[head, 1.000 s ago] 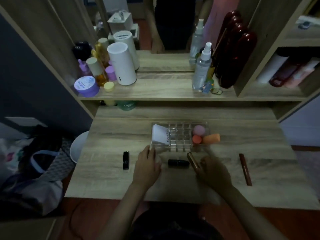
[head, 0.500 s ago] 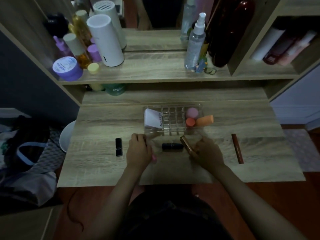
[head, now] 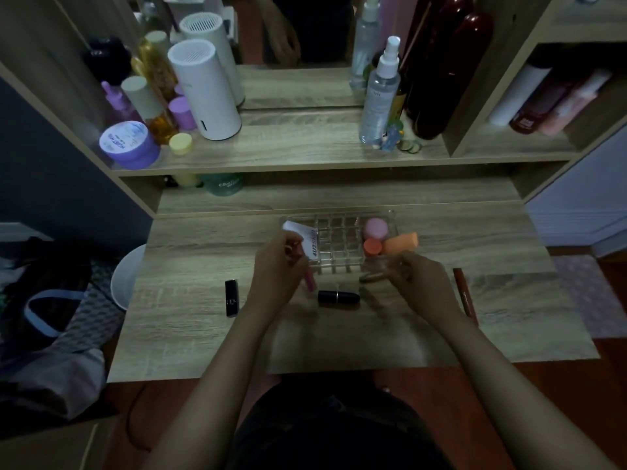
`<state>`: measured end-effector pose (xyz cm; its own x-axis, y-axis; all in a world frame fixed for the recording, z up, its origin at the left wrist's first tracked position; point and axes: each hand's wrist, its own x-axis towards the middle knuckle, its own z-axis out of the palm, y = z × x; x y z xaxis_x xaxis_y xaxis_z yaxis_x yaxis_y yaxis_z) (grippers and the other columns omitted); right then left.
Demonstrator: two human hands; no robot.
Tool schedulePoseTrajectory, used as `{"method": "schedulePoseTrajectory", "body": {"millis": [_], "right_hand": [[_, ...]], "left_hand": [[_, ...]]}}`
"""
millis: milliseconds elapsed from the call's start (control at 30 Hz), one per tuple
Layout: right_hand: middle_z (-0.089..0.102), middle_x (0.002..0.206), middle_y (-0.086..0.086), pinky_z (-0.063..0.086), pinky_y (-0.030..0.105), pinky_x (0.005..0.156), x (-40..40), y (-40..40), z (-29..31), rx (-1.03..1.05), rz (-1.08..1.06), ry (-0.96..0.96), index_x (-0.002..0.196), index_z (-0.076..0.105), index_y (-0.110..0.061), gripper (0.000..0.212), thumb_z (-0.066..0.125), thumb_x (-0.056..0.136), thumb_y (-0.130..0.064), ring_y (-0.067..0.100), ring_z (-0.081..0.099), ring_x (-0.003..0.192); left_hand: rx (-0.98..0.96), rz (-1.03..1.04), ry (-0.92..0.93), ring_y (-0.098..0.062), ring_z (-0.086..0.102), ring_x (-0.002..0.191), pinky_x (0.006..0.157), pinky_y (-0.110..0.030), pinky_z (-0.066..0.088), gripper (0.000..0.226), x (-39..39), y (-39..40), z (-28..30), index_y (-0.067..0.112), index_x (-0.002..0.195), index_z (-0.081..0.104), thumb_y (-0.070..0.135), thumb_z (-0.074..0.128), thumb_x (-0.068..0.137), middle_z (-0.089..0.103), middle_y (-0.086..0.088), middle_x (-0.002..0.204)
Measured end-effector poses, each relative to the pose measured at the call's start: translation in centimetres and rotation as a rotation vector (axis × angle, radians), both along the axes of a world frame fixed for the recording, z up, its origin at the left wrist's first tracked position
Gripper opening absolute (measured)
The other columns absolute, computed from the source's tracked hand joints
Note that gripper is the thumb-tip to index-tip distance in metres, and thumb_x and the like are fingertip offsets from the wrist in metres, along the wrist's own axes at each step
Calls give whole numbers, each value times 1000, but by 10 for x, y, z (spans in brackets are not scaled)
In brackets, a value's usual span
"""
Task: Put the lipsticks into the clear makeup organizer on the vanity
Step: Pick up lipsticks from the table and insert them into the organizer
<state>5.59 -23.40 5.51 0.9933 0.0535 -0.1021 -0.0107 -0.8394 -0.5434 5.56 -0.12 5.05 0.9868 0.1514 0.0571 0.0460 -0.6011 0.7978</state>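
Both hands have risen off the bench since half a second ago. Left hand [head: 276,271] now closes its grip around a pink lipstick [head: 309,281], held upright beside the clear organizer [head: 339,244]. Right hand [head: 419,276] pinches a gold lipstick [head: 371,276], now level at the organizer's front edge. Round black lipstick [head: 338,296], square black lipstick [head: 231,297] and brown pencil [head: 465,296] lie unmoved on the bench [head: 190,334].

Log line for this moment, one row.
left hand: holds pink lipstick | right hand: holds gold lipstick | organizer: grid slots empty | on vanity: round black lipstick, square black lipstick
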Motion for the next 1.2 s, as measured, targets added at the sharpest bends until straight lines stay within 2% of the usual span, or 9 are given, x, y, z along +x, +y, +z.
{"method": "schedulePoseTrajectory", "body": {"millis": [133, 233, 333, 433, 600, 767, 933, 1033, 1200], "right_hand": [[66, 84, -2, 39, 17, 58, 30, 20, 26, 158, 21, -169, 92, 66, -9, 11, 68, 82, -13, 10, 58, 74], [68, 86, 10, 45, 28, 65, 59, 39, 35, 141, 35, -237, 92, 61, -3, 18, 71, 78, -9, 21, 61, 77], [68, 94, 15, 47, 34, 71, 80, 54, 32, 40, 115, -243, 96, 60, -4, 18, 67, 80, -9, 28, 62, 86], [65, 95, 14, 43, 33, 68, 92, 61, 27, -48, 162, -243, 97, 59, -8, 14, 60, 83, -8, 30, 60, 86], [63, 96, 13, 48, 39, 70, 101, 67, 23, -178, 263, -192, 98, 57, -12, 12, 54, 86, -13, 31, 59, 86], [65, 100, 13, 49, 40, 78, 103, 75, 22, -235, 329, -158, 100, 59, -9, 14, 52, 89, -15, 30, 61, 92], [67, 100, 12, 36, 29, 71, 104, 79, 17, -247, 342, -164, 99, 60, -11, 15, 50, 91, -20, 28, 62, 91], [68, 101, 12, 41, 32, 74, 104, 79, 19, -250, 351, -169, 101, 60, -11, 16, 51, 92, -20, 28, 63, 93], [69, 103, 14, 49, 37, 82, 107, 78, 25, -266, 328, -128, 103, 61, -10, 19, 52, 91, -21, 32, 64, 96]], "left_hand": [[44, -13, -144, -14, 55, 81, 66, -11, 42, 17, 34, -9, 18, 3, 93, 58, 1, 65, 77, 60, -9, 90], [50, -17, -202, -23, 57, 82, 73, -24, 47, 20, 57, -13, 21, 0, 94, 59, -2, 65, 75, 63, -18, 92], [69, -50, -185, -25, 58, 86, 78, -35, 52, 22, 73, -18, 16, 2, 97, 57, -1, 63, 77, 59, -18, 98], [68, -74, -165, -20, 58, 90, 78, -25, 50, 22, 81, -21, 7, 6, 99, 56, -1, 61, 79, 57, -13, 102], [104, -107, -158, -10, 48, 86, 69, -12, 39, 21, 88, -24, -1, 6, 97, 56, -3, 57, 79, 57, -12, 100], [151, -173, -149, -13, 50, 85, 72, -22, 42, 18, 92, -26, -3, 6, 93, 58, -3, 55, 79, 59, -13, 98], [130, -206, -127, -17, 56, 87, 76, -29, 51, 20, 90, -22, -8, 5, 90, 59, -8, 55, 75, 61, -14, 96], [129, -211, -104, -20, 58, 89, 79, -34, 53, 24, 90, -21, -10, 5, 93, 60, -9, 55, 73, 62, -14, 98], [107, -195, -70, -18, 58, 94, 81, -23, 48, 28, 89, -24, -11, 7, 100, 60, -7, 57, 76, 62, -13, 103]]}}
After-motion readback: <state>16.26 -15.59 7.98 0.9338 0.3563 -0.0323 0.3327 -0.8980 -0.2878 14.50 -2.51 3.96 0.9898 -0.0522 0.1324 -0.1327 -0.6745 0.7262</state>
